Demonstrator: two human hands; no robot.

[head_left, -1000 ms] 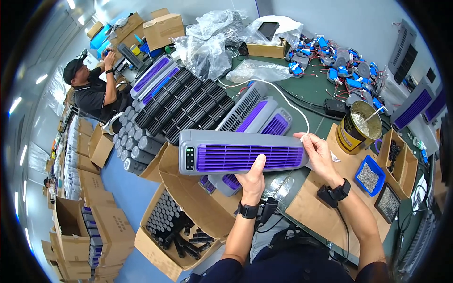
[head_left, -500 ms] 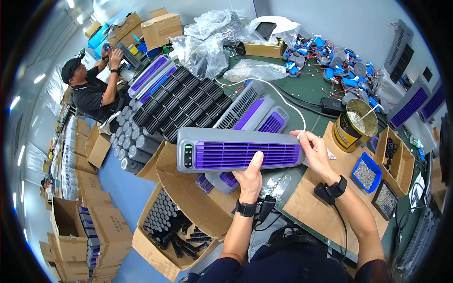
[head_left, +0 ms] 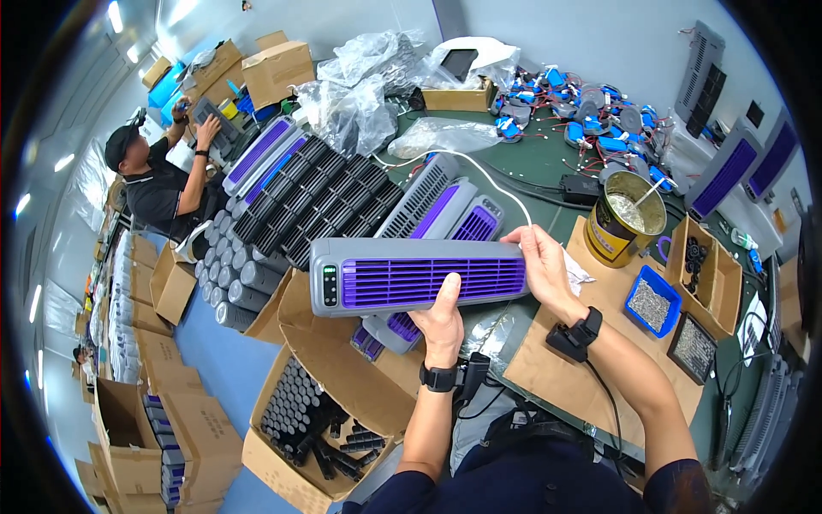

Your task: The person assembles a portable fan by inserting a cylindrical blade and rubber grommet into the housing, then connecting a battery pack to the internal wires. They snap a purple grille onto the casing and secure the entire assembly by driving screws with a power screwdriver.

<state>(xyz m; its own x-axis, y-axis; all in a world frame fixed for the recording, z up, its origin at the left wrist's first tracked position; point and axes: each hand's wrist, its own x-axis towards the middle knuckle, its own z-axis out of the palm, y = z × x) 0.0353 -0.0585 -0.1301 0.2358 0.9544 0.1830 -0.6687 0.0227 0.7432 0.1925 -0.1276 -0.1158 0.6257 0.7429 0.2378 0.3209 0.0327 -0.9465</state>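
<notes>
Across the middle I hold a grey tower fan [head_left: 419,247] sideways, with a purple slatted grille and small green lights lit on its end panel [head_left: 330,284]. My left hand [head_left: 441,324] grips it from below, thumb on the grille, the other fingers hidden behind. At the fan's right end, my right hand [head_left: 541,267] has its fingers closed where a white cable [head_left: 488,174] meets the housing. The plug itself is hidden by the fingers. Behind the fan lie more grey and purple fans [head_left: 445,210] and a stack of black slatted cylinders [head_left: 317,195].
An open carton [head_left: 295,475] of black cylindrical parts stands below left. To the right are a yellow-black can [head_left: 606,244], a blue tray of screws [head_left: 676,301] and a cardboard box [head_left: 728,295]. Blue motor parts [head_left: 612,128] pile up behind. A co-worker [head_left: 163,184] works far left.
The view has shifted a little, and the fan with both hands sits slightly further left in it. My grip looks the same. The co-worker's hands have moved slightly.
</notes>
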